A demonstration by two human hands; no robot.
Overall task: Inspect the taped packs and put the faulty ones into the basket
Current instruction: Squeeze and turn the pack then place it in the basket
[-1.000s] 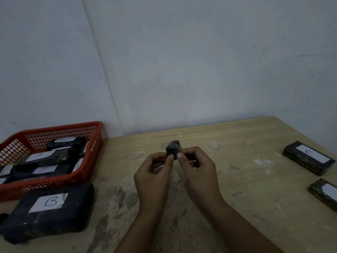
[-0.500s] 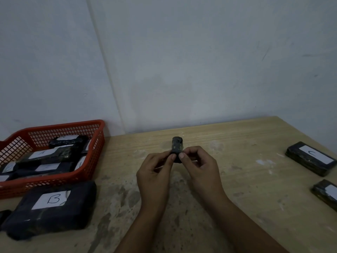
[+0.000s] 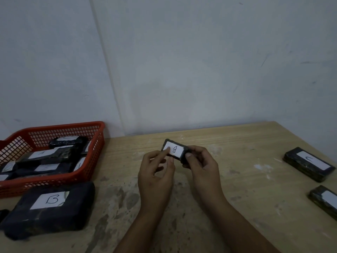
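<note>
A small black taped pack (image 3: 175,149) with a white label reading "B" is held above the middle of the wooden table (image 3: 237,179). My right hand (image 3: 199,164) grips its right end between thumb and fingers. My left hand (image 3: 155,172) holds its left end, with the index fingertip on the label and the thumb below the pack. The label faces me. A red mesh basket (image 3: 87,161) stands at the left and holds several black labelled packs.
A large black pack labelled "B" (image 3: 49,209) lies in front of the basket. Two black packs (image 3: 308,163) (image 3: 324,199) lie at the table's right edge; the farther one is labelled "C". A grey wall stands close behind the table.
Both hands have turned the small pack from end-on to flat, so its white "B" label now faces me. The hands stayed in the same place above the table.
</note>
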